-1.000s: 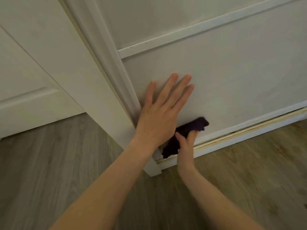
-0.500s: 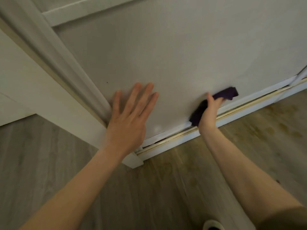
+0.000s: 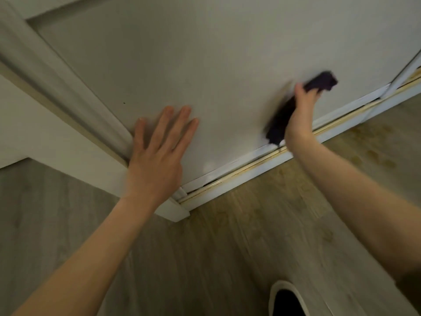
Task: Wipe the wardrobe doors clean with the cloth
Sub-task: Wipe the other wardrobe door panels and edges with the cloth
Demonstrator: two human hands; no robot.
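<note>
The white wardrobe door (image 3: pixel 216 65) fills the upper part of the head view. My left hand (image 3: pixel 157 156) lies flat on its lower left panel, fingers spread and straight, beside the door's left frame edge. My right hand (image 3: pixel 300 110) grips a dark purple cloth (image 3: pixel 280 124) and holds it against the lower right of the panel, a little above the bottom rail. The cloth is blurred; part of it sticks out past my fingers at the upper right.
A yellowed sliding track (image 3: pixel 262 163) runs along the door's base. Wood-look flooring (image 3: pixel 227 258) spreads below. A white-rimmed dark shoe (image 3: pixel 287 299) shows at the bottom edge. A second door's edge (image 3: pixel 407 69) meets this one at the far right.
My right hand has swept the cloth rightward along the bottom of the door and slightly upward. My left hand stays flat on the panel. The view has shifted right.
</note>
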